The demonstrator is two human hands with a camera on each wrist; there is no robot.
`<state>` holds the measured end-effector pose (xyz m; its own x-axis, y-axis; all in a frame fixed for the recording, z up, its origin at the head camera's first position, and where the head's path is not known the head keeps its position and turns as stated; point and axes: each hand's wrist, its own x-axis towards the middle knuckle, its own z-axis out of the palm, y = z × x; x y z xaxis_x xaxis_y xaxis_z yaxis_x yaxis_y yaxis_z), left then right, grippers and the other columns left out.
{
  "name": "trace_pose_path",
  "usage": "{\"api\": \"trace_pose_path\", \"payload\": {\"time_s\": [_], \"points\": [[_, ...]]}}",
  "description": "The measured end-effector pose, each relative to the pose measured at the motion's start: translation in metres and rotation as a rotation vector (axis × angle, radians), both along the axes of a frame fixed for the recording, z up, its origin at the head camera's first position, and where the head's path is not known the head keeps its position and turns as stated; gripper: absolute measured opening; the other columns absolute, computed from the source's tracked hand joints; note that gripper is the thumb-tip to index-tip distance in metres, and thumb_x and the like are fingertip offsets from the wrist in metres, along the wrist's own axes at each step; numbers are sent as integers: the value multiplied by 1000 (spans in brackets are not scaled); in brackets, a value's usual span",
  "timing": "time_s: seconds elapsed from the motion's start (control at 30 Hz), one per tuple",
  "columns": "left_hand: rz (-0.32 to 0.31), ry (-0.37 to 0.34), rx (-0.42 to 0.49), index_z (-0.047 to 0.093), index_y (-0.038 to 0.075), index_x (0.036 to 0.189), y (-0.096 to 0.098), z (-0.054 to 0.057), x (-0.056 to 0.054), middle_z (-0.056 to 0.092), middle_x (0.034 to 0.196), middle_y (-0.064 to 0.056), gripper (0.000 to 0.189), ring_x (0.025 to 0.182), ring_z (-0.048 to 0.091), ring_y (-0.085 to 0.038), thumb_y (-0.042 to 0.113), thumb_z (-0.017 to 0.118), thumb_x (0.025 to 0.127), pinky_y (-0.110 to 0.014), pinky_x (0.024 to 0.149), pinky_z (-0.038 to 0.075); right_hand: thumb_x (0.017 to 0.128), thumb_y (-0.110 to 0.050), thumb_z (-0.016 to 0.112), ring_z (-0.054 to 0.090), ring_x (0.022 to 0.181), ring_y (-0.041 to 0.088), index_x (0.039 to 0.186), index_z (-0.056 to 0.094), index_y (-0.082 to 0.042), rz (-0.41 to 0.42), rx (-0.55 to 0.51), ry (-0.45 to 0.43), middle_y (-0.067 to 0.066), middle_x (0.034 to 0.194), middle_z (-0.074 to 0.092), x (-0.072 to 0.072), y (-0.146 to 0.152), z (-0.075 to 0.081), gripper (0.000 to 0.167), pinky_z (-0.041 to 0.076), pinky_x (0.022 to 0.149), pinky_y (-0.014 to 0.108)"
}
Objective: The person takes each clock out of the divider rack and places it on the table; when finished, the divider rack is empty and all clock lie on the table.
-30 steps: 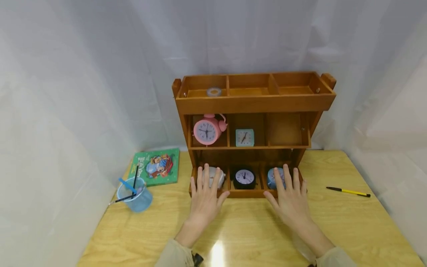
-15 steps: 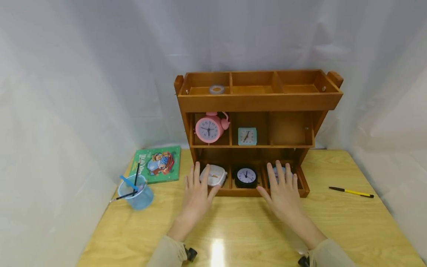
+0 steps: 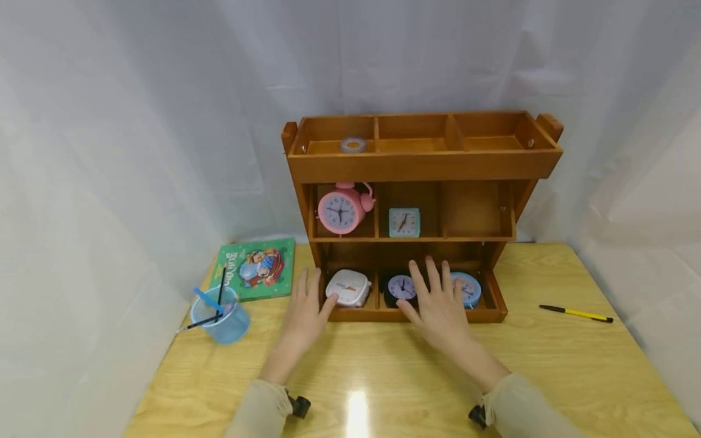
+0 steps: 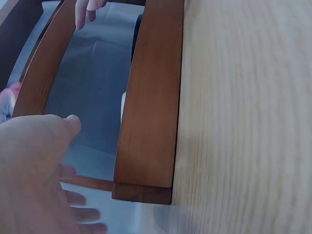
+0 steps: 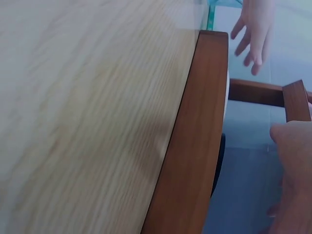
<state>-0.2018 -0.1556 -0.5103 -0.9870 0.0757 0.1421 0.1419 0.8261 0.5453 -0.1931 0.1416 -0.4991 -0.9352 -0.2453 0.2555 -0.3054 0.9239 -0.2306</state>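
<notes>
My left hand [image 3: 300, 317] hovers with fingers extended at the lower left corner of a wooden shelf rack [image 3: 424, 168]; its thumb overlaps the edge of a white alarm clock [image 3: 347, 287]. Fingers spread, my right hand [image 3: 440, 311] is over the front of the bottom tier, between a round black clock [image 3: 401, 288] and a round blue clock [image 3: 468, 289], partly covering both. Neither hand holds anything. On the middle tier are a pink twin-bell alarm clock [image 3: 341, 211] and a small square mint clock [image 3: 404, 222]. In the left wrist view the rack's front board [image 4: 150, 97] runs beside the hand.
A roll of tape [image 3: 353, 145] lies in the top left compartment. Left of the rack are a green book [image 3: 266, 267] and a blue cup [image 3: 227, 325] holding a blue stick and dark pencils. A yellow and black pen [image 3: 576, 313] lies on the table [image 3: 383, 377] at right.
Both hands have moved left. The left hand has come off the white clock, and the right hand has shifted from the blue clock toward the black one, uncovering much of the blue clock.
</notes>
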Motion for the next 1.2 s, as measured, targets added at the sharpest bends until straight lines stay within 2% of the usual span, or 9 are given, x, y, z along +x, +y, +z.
{"api": "trace_pose_path", "payload": {"time_s": [0.1, 0.3, 0.4, 0.53, 0.67, 0.9, 1.07, 1.2], "points": [[11, -54, 89, 24, 0, 165, -5, 0, -5, 24, 170, -31, 73, 157, 28, -49, 36, 54, 110, -64, 127, 31, 106, -58, 52, 17, 159, 55, 170, 19, -20, 35, -12, -5, 23, 174, 19, -5, -15, 1, 81, 26, 122, 79], [58, -147, 275, 29, -6, 161, -14, 1, -16, 50, 154, -33, 65, 137, 56, -49, 23, 54, 110, -60, 116, 48, 107, -58, 51, 37, 151, 51, 165, 32, -15, 159, 36, 12, 22, 163, 39, -27, -58, 0, 76, 38, 120, 71], [58, -166, 319, 36, -9, 157, -20, -1, -19, 58, 145, -34, 59, 128, 63, -49, 16, 56, 108, -57, 107, 56, 107, -60, 47, 38, 151, 49, 164, 35, -16, 186, 65, -39, 22, 162, 43, -35, -77, -2, 73, 35, 122, 71], [58, -217, 373, 42, -9, 154, -27, -3, -21, 60, 143, -34, 56, 127, 64, -50, 14, 59, 107, -50, 97, 63, 108, -61, 44, 39, 152, 47, 163, 38, -18, 182, 88, -97, 21, 160, 48, -42, -95, -6, 70, 28, 124, 74], [42, -252, 429, 44, -10, 153, -33, -3, -23, 60, 142, -34, 55, 129, 62, -51, 13, 60, 106, -46, 92, 65, 108, -62, 43, 45, 149, 46, 162, 39, -17, 178, 103, -103, 21, 155, 55, -45, -105, -11, 70, 28, 124, 73], [4, -250, 395, 46, -11, 151, -35, -1, -26, 58, 144, -36, 53, 132, 59, -52, 8, 62, 104, -56, 107, 56, 108, -59, 47, 55, 139, 44, 159, 42, -11, 195, 120, -109, 22, 145, 61, -53, -119, -13, 70, 43, 122, 60], [-7, -256, 425, 46, -13, 150, -35, -3, -28, 57, 144, -38, 54, 134, 58, -53, 2, 63, 102, -56, 109, 55, 106, -60, 51, 64, 127, 36, 154, 47, -10, 192, 178, -106, 19, 136, 65, -58, -123, -15, 69, 49, 117, 54], [-6, -282, 440, 44, -12, 152, -34, -2, -30, 55, 148, -37, 56, 137, 55, -52, 3, 63, 102, -56, 111, 54, 105, -65, 49, 65, 125, 33, 151, 51, -13, 173, 223, -118, 17, 132, 68, -64, -123, -16, 69, 48, 118, 52]]}}
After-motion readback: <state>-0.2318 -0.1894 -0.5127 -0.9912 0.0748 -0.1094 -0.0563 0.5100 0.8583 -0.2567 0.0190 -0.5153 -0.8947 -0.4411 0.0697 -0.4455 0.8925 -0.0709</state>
